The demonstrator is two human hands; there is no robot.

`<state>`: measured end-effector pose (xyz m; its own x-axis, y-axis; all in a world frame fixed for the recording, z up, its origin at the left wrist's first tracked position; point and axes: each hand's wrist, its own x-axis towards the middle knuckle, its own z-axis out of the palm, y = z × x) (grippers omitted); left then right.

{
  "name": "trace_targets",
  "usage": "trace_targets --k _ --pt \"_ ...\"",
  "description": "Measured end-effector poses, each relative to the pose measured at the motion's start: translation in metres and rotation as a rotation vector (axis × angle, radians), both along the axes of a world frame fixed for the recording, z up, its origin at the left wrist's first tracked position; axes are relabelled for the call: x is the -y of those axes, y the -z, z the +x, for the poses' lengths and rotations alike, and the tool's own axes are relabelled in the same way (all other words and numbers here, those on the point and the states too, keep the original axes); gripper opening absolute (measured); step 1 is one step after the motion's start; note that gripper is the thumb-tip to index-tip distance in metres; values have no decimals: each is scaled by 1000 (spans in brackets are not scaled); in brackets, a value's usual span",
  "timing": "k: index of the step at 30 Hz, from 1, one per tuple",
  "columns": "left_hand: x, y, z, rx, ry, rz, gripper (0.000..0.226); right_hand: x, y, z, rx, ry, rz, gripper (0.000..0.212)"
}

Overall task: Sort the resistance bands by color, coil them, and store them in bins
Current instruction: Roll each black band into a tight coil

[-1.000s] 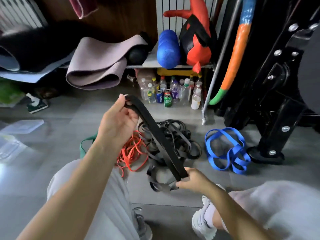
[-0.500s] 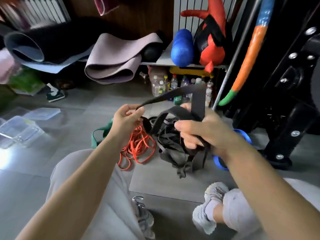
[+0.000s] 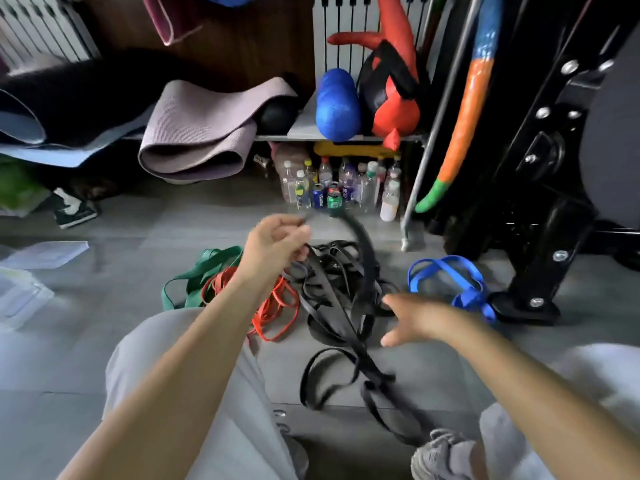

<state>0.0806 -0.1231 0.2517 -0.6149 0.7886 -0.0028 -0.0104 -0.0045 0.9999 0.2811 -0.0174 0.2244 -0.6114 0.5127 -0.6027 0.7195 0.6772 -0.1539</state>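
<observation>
Black rubber runs through the left grip point(image 3: 277, 242), whose fingers are curled round a black band point(image 3: 362, 237) and hold it above the floor point(image 3: 114, 216). From the fingertips the band arcs up and to the right, then drops into the black pile point(image 3: 329, 289) of tangled bands lying just beneath. The right grip point(image 3: 414, 317) is released, its fingers spread and blurred, at the right edge of that pile. I cannot tell if it touches a strand. More black loops trail from the pile toward the person, ending near a grey shoe point(image 3: 438, 452).

Left of the pile, partly under the left forearm, lie the orange bands point(image 3: 277, 317), and beyond them a green band point(image 3: 207, 268). The blue bands point(image 3: 446, 277) sit apart on the right, beside the foot of a black machine point(image 3: 526, 306). Clear plastic bins point(image 3: 20, 294) and a lid point(image 3: 46, 252) rest on the floor at the far left, well apart from the bands.
</observation>
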Motion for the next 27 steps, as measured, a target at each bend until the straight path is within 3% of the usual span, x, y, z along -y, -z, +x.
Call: trace_targets --k 2,4,6,11,15,17,21,24,27 --pt "-1 8 17 -239 182 -173 18 -5 3 3 -151 63 0 69" --pt "-3 13 35 -339 298 -266 22 -9 -9 1 -379 145 -65 75" --pt "-4 9 44 -322 310 -247 23 -10 -26 -2 -520 121 -107 69" --pt "4 -22 48 -171 416 -56 27 -6 -52 -1 -813 131 -229 22" --pt "0 -45 44 -41 384 111 25 -6 -58 -4 -1085 208 -490 34" --pt "-3 -44 43 43 381 124 29 -6 -53 -6 -1118 207 -519 38" --pt "-4 -31 47 216 337 149 36 -7 -37 -14 -959 142 -284 23" --pt "-2 -26 47 257 339 199 36 -7 -39 -14 -989 157 -315 22" --pt "-1 -23 42 257 343 231 29 -12 -44 -9 -1060 230 -507 23"
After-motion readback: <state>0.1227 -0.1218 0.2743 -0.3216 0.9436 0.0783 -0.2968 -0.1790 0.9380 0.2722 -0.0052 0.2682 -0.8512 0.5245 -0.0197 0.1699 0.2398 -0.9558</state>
